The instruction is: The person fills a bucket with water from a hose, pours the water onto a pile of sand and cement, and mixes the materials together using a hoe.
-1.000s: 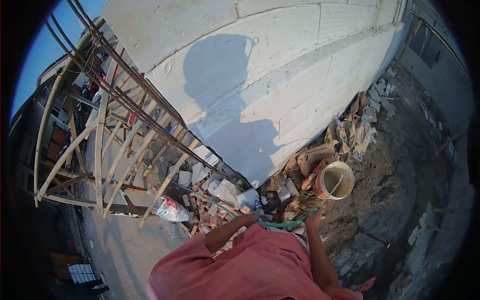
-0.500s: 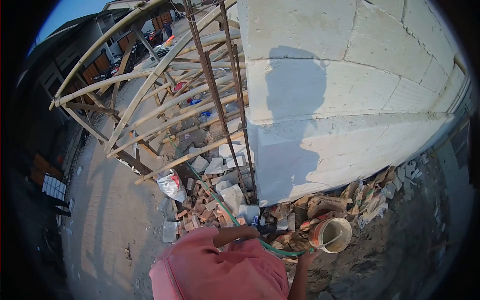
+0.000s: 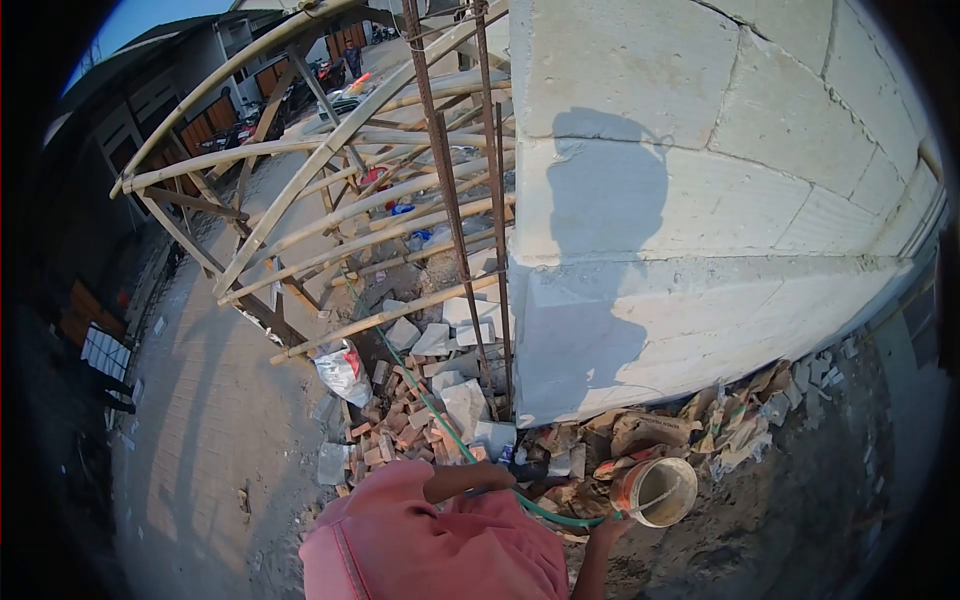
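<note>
My right hand is closed around the end of a green hose, close to the near rim of a bucket. A thin pale stream arcs from the hose end into the bucket. The bucket is orange and white outside, with a cement-stained pale interior, and it leans toward me. In front of my pink shirt, my left hand lies over the line of the hose. Its fingers are in shadow, so whether it grips the hose does not show.
A pale block wall rises ahead, bearing my shadow. Rusty rebar stands at its corner. Broken bricks, a white sack and torn paper bags litter the ground. A bamboo frame stands left; a person is far behind.
The view has shifted slightly, so the wall and frame sit a little lower and further right. My right hand and the hose end have come slightly left, still at the bucket.
</note>
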A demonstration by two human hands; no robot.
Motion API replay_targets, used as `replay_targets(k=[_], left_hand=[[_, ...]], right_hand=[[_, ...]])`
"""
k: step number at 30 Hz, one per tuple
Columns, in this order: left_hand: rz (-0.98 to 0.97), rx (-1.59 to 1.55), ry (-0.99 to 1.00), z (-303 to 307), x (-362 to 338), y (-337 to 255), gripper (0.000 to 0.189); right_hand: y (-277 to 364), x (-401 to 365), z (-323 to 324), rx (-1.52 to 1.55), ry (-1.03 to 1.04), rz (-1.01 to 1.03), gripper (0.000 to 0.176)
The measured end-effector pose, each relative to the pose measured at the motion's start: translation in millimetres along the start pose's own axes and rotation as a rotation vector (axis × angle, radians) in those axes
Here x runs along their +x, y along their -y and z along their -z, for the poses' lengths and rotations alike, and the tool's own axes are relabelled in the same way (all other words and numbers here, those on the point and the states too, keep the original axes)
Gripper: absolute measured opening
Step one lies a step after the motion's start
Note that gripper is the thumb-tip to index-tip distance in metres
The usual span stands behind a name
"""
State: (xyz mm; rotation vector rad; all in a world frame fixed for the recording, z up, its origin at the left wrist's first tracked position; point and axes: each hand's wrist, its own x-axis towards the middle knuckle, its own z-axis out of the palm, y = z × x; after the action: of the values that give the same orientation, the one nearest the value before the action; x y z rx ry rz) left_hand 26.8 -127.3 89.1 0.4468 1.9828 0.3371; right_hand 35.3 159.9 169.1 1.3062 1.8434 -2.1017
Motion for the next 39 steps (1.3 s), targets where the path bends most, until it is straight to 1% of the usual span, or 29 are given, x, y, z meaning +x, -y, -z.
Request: replay_targets(k=[2,4,6,7,9,11,12,13,14,15,16,17,18,19,20,21,22,23,24,25,26,27,28,29,32,34,35,37,39], left_hand=[[0.013,-0.023,0.001,24.2,-34.5,-19.4,0.037],[-0.008,0.030,0.016,11.3,2.1,8.2,0.039],[-0.040,0.065,0.043,-4.9,6.6,1.3,0.042],[-0.021,0.020,0.009,4.9,-11.5,-7.5,0.040],[0.013,-0.025,-0.020,22.1,-36.6,-18.3,0.039],[0.006,-0.009,0.025,23.5,-37.3,-16.4,0.039],[0.046,-0.056,-0.011,19.5,-37.0,-16.7,0.048],[0.008,-0.087,0.063,23.6,-30.6,-16.7,0.068],[-0.029,-0.149,-0.003,16.1,-25.4,-8.1,0.083],[-0.068,-0.131,-0.008,18.3,-24.8,-7.5,0.082],[-0.067,-0.150,0.031,18.8,-24.3,-6.5,0.081],[-0.042,-0.188,0.050,15.5,-21.9,-5.8,0.081],[-0.066,-0.144,0.116,3.9,-21.9,-2.9,0.081],[-0.086,-0.213,-0.003,-0.4,-17.2,2.3,0.070],[-0.092,-0.297,-0.133,-6.4,-15.0,8.6,0.059],[-0.131,-0.383,-0.115,-9.9,-11.8,15.4,0.056],[-0.135,-0.356,-0.072,-3.7,-12.0,10.9,0.058],[-0.106,-0.353,-0.056,1.1,-21.1,4.5,0.059],[-0.043,-0.199,-0.044,18.6,-41.3,-15.5,0.064],[-0.083,-0.195,-0.093,7.0,-30.7,-1.0,0.077],[0.007,-0.204,-0.060,19.2,-49.5,-16.7,0.066],[-0.035,-0.072,-0.095,1.2,-28.5,0.3,0.054],[-0.007,-0.090,-0.136,0.6,-36.9,-1.6,0.050],[-0.007,-0.086,-0.157,3.3,-40.2,-6.6,0.047],[-0.009,-0.123,-0.165,3.0,-31.6,-5.3,0.054],[0.021,-0.159,-0.111,17.0,-59.6,-26.6,0.065],[0.062,-0.154,-0.110,7.8,-47.3,-20.2,0.074],[0.064,-0.170,-0.137,10.9,-52.7,-22.2,0.074],[0.063,-0.181,-0.155,9.6,-51.6,-20.4,0.074]], right_hand=[[-5.1,3.2,3.9,0.004,0.003,0.017,0.043],[-3.2,-1.3,5.2,-0.009,-0.003,0.022,0.042],[8.7,-13.7,2.0,-0.123,0.031,0.040,0.042],[3.4,-7.8,3.4,-0.128,0.033,0.035,0.042],[-15.2,13.7,7.4,0.039,0.043,0.017,0.043],[-11.0,10.1,7.5,0.039,0.072,-0.004,0.040],[-0.4,-5.9,7.3,-0.020,0.054,0.039,0.036],[13.7,-18.4,9.1,-0.082,0.122,0.048,0.033],[-20.7,10.2,18.4,-0.018,0.125,0.120,0.034],[-35.4,23.9,21.1,-0.189,0.058,0.129,0.034],[-35.4,21.9,22.6,-0.227,0.062,0.120,0.027],[-23.7,12.4,18.9,-0.322,0.004,0.102,0.029],[-6.9,-6.9,17.2,-0.223,0.025,0.076,0.030],[8.7,-16.6,15.6,-0.132,0.075,0.080,0.031],[3.3,-22.5,20.6,-0.120,0.062,0.067,0.031],[1.8,-26.3,21.3,-0.080,0.066,0.063,0.032],[9.3,-19.1,13.4,-0.050,0.107,0.081,0.032],[7.7,-16.2,11.1,-0.076,0.076,0.075,0.032],[-0.5,-10.4,11.4,-0.115,0.092,0.078,0.033],[-4.6,-8.0,9.6,0.008,0.100,0.075,0.035],[-28.0,13.4,11.1,0.067,0.130,0.061,0.041],[-20.7,6.5,10.3,0.028,0.096,0.055,0.047],[-10.3,-0.9,6.6,-0.020,0.071,0.027,0.051],[-4.5,-5.3,1.2,-0.058,0.020,-0.020,0.047],[-2.0,-4.7,3.7,-0.065,0.004,0.036,0.043],[-4.8,-2.0,1.7,-0.046,0.015,0.043,0.039],[0.8,-5.7,-1.4,-0.049,0.027,0.052,0.039],[15.2,-18.2,-1.5,-0.182,0.091,0.029,0.048],[15.8,-19.0,-4.7,-0.178,0.076,0.027,0.048]])
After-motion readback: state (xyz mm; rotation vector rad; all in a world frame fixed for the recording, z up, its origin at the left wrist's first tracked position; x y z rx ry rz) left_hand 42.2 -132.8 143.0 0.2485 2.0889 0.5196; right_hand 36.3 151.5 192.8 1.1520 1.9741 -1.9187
